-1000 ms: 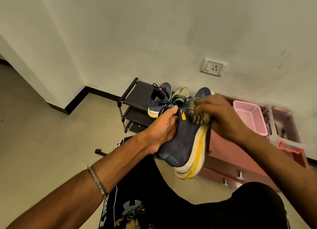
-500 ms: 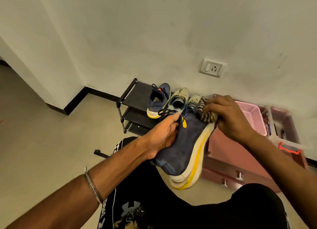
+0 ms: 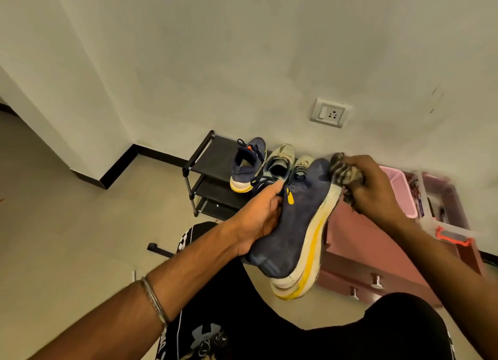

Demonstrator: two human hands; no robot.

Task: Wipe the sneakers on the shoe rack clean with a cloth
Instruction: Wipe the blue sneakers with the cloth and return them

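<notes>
Pale wall (image 3: 242,50) and beige floor (image 3: 67,238) frame my view; black metal shoe rack (image 3: 200,163) stands at the wall. Left hand (image 3: 260,217) grips a navy yellow-soled sneaker (image 3: 299,225) held above the lap; right hand (image 3: 377,190) clutches a striped cloth (image 3: 343,171) at its toe.

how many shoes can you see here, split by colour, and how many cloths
Navy blue sneakers with yellow-and-white soles: 2, one in the left hand at, one on the black shoe rack at
Pale beige sneakers: 2, on the rack
Striped cloths: 1, in the right hand at
Total: 5
</notes>
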